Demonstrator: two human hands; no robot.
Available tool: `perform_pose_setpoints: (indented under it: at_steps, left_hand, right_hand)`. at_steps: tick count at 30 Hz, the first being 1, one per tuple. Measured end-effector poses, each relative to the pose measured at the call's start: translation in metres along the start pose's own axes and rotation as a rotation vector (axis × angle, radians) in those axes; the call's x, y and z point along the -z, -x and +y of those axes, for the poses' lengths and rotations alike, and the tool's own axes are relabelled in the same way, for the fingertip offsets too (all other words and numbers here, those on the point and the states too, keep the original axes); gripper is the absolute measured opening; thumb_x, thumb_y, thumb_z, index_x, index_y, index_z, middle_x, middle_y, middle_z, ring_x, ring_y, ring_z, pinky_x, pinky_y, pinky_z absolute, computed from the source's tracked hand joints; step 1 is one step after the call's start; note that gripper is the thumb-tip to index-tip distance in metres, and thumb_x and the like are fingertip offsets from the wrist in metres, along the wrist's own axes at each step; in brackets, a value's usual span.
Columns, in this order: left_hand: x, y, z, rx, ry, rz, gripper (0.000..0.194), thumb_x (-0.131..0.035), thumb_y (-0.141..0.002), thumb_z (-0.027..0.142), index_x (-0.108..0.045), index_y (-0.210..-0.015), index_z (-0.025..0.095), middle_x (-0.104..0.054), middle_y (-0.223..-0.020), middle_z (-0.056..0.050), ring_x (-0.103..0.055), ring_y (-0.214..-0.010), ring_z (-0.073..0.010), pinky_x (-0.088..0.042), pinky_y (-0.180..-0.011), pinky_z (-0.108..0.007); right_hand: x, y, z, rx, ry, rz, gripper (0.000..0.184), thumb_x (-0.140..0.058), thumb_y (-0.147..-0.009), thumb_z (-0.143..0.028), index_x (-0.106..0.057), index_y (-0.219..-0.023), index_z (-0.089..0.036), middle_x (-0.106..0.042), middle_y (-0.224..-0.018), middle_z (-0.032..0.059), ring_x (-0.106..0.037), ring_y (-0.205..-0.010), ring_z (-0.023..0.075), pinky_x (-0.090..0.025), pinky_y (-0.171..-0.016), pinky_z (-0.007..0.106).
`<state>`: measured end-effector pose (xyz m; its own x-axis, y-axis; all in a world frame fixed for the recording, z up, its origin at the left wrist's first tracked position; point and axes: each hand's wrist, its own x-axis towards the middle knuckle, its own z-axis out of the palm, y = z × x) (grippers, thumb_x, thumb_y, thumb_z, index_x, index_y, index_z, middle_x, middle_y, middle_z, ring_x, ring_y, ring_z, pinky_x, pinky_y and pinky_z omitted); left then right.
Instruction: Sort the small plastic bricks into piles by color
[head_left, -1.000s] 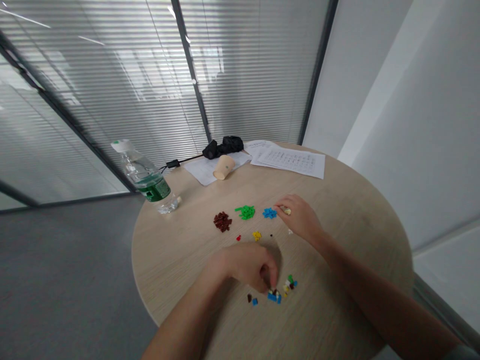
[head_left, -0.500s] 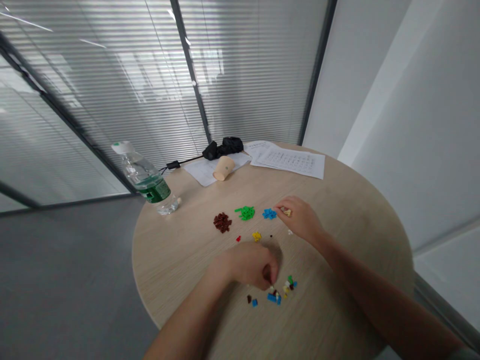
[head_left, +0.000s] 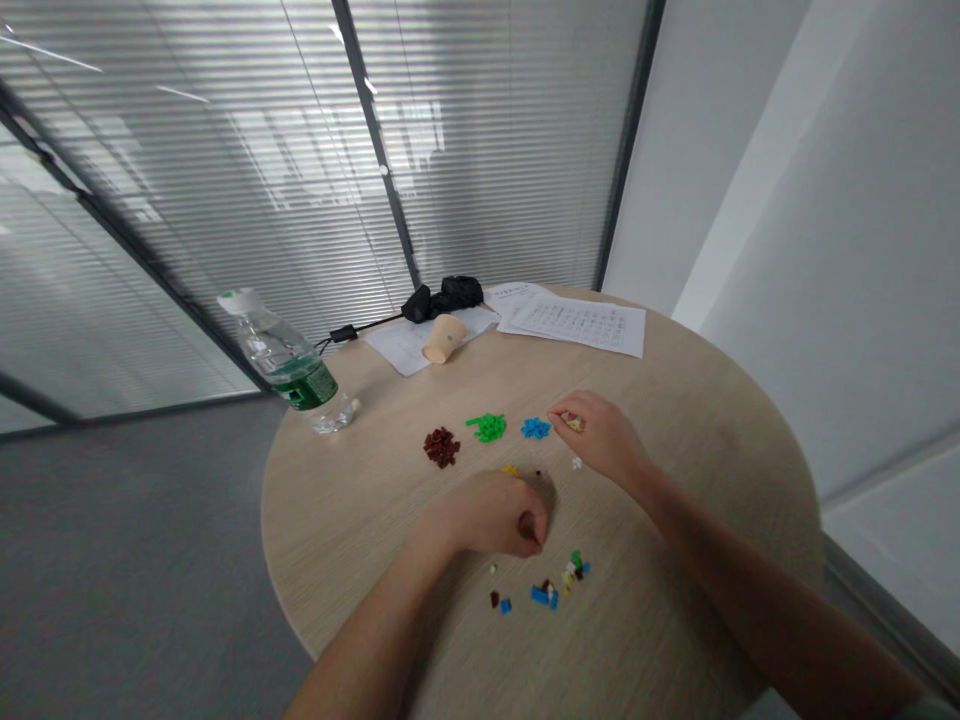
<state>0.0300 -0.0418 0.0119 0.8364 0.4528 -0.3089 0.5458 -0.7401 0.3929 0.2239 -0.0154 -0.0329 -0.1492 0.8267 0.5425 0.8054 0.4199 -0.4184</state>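
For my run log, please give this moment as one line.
left hand: curled, beside mixed plastic bricks | right hand: pinching pale plastic bricks | beside right hand: blue plastic bricks
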Motion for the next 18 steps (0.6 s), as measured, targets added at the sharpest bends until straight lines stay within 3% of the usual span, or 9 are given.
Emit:
perform_pose_setpoints:
  at_steps: [5,8,12,14,18]
  left_hand:
    - [-0.002,-0.002,-0.008,0.013,-0.006,0.088,0.012,-0.059,-0.072,0.018,-0.07,-0.076,0.022,-0.067,-0.07,0.003,-0.058,-0.064,-0.012,-0.032,-0.053,-0.022]
    - [0.005,0.004,-0.023,0.025,0.025,0.234,0.014,-0.054,-0.076,0.017,-0.067,-0.08,0.021,-0.065,-0.073,0.002,-0.057,-0.067,-0.0122,-0.034,-0.057,-0.022]
    - [0.018,0.019,-0.05,0.154,0.181,0.435,0.016,-0.047,-0.08,0.021,-0.062,-0.083,0.017,-0.055,-0.062,0.003,-0.048,-0.055,-0.0095,-0.034,-0.054,-0.021]
    - [0.02,0.024,-0.06,0.163,0.256,0.447,0.014,-0.048,-0.078,0.02,-0.061,-0.08,0.016,-0.057,-0.066,0.002,-0.049,-0.057,-0.0096,-0.035,-0.055,-0.02]
    - [0.016,0.025,-0.065,0.117,0.271,0.311,0.011,-0.053,-0.07,0.016,-0.063,-0.074,0.016,-0.059,-0.067,0.002,-0.051,-0.06,-0.0095,-0.038,-0.058,-0.02]
  right_hand:
    - [0.001,0.0,-0.001,0.004,-0.008,0.021,0.012,-0.056,-0.082,-0.021,-0.066,-0.076,-0.019,-0.068,-0.078,0.0059,-0.059,-0.076,0.0181,-0.045,-0.073,0.03]
    - [0.003,-0.001,0.0,0.002,-0.026,0.056,0.012,-0.056,-0.082,-0.02,-0.066,-0.075,-0.019,-0.067,-0.077,0.0056,-0.059,-0.074,0.0178,-0.045,-0.07,0.029]
    - [0.005,0.0,-0.001,-0.018,-0.054,0.077,0.013,-0.055,-0.082,-0.023,-0.066,-0.075,-0.02,-0.067,-0.076,0.0053,-0.058,-0.07,0.0168,-0.044,-0.063,0.027]
    - [0.005,0.0,-0.002,-0.013,-0.065,0.068,0.014,-0.055,-0.083,-0.023,-0.065,-0.075,-0.02,-0.067,-0.076,0.0052,-0.058,-0.07,0.0164,-0.044,-0.061,0.027]
    - [0.007,0.0,-0.005,0.0,-0.069,0.062,0.014,-0.054,-0.083,-0.023,-0.065,-0.074,-0.02,-0.066,-0.075,0.0051,-0.058,-0.069,0.0161,-0.044,-0.061,0.026]
